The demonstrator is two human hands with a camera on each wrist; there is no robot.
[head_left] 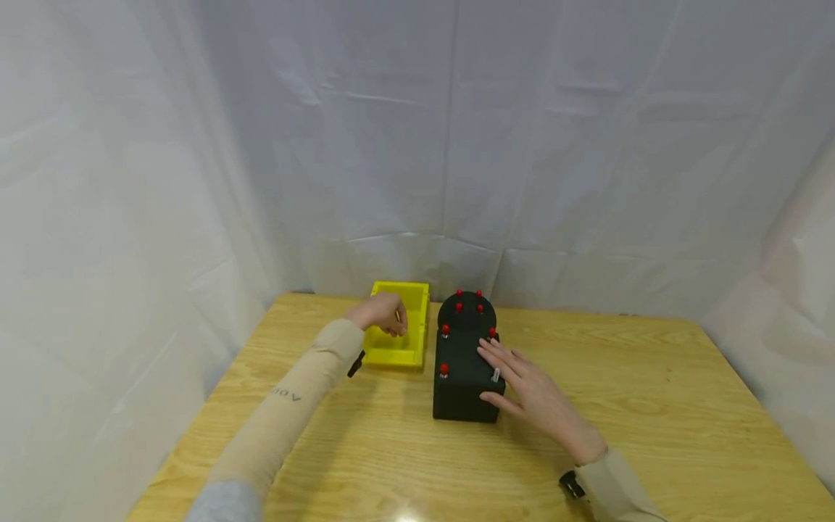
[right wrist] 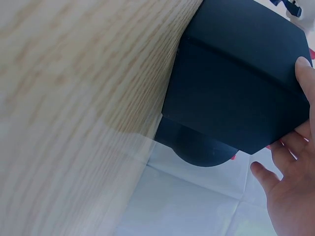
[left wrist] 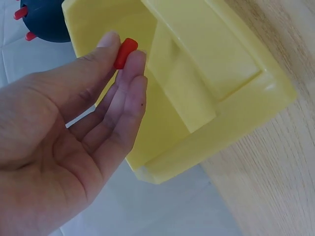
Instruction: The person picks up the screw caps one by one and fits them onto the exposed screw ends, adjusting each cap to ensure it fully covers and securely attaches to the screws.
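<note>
White sheeting (head_left: 417, 145) hangs behind and to both sides of a light wooden table (head_left: 652, 435). In the head view, a black box (head_left: 464, 377) with a rounded far end stands near the middle of the table, small red pegs (head_left: 443, 370) standing up from its top. Just left of the black box, almost touching it, sits a yellow tray (head_left: 412, 348). The left hand (head_left: 381, 313) hangs over the tray's near-left part, fingers curled downward, its beige sleeve (head_left: 293, 406) running back toward the person. The right hand (head_left: 531, 388) lies flat on the black box's right edge, fingers straight and spread across the top, thumb against the right side. The two hands are apart, one on each side of the box.

In the left wrist view, the left hand (left wrist: 74, 157) pinches a red peg (left wrist: 125, 52) between thumb tip and fingertip, the other fingers loosely straight. The peg is held above the yellow tray (left wrist: 206, 93), whose inside shows a raised step. A corner of the black box (left wrist: 47, 19) with two red pegs appears beyond the tray, at the top left.

In the right wrist view, the black box (right wrist: 236, 83) fills the upper right, resting on the table (right wrist: 74, 98). The right hand (right wrist: 290, 182) touches the box's side with straight fingers (right wrist: 305, 73), gripping nothing.
</note>
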